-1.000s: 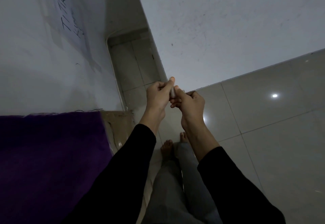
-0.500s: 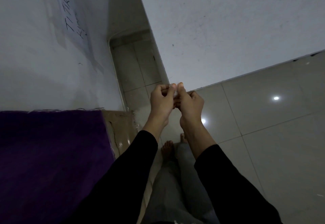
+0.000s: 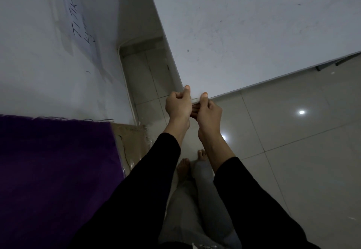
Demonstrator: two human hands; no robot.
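Note:
Both hands are raised in front of me, close together, with the fingers curled. My left hand point(image 3: 178, 106) and my right hand point(image 3: 208, 111) each pinch one end of a thin pale thread point(image 3: 196, 98). The thread runs in a short, nearly level line between the two thumbs. The fingertips of the two hands touch below it. The light is dim, and I cannot tell what else the fingers hold.
A purple cloth point(image 3: 54, 170) covers a surface at the left, with a cardboard sheet point(image 3: 132, 143) at its right edge. A paper with handwriting point(image 3: 78, 23) hangs on the left wall. Glossy floor tiles point(image 3: 293, 151) spread to the right; my bare feet point(image 3: 183, 166) stand below.
The hands have drawn slightly apart and the thread now shows stretched between the thumbs. The short pale piece seen between the fingers one second ago is no longer visible.

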